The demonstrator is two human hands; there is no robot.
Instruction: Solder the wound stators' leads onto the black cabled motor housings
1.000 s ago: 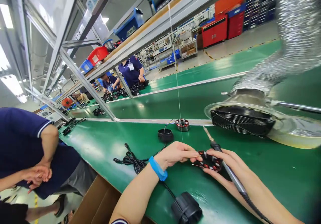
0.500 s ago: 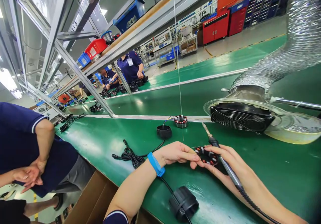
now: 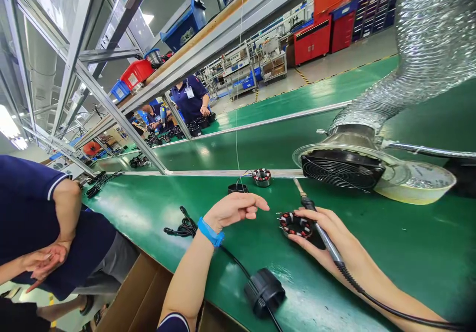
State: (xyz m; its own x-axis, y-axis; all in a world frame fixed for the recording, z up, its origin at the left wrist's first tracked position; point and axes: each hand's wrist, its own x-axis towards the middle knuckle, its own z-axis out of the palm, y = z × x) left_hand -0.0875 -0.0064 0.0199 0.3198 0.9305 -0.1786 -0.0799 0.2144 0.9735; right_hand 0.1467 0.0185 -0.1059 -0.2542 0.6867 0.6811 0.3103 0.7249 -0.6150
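Note:
My right hand (image 3: 323,234) cradles a round motor stator (image 3: 295,224) with red and black windings and also carries a soldering iron (image 3: 307,204), tip pointing up and away. My left hand (image 3: 234,209), with a blue wristband, hovers open above the green belt (image 3: 156,208), a little left of the stator and apart from it. A thin solder wire (image 3: 238,99) hangs down just beyond my left hand.
A second stator (image 3: 262,176) and a black round housing (image 3: 237,189) lie further back. Black cables (image 3: 182,228) and a black cap (image 3: 265,290) lie near the front edge. A fume fan (image 3: 342,166) with a foil duct stands right. A person in blue (image 3: 44,223) stands left.
My left hand has let go of the stator and lifted away to the left, fingers spread. The right hand still holds the stator and the iron.

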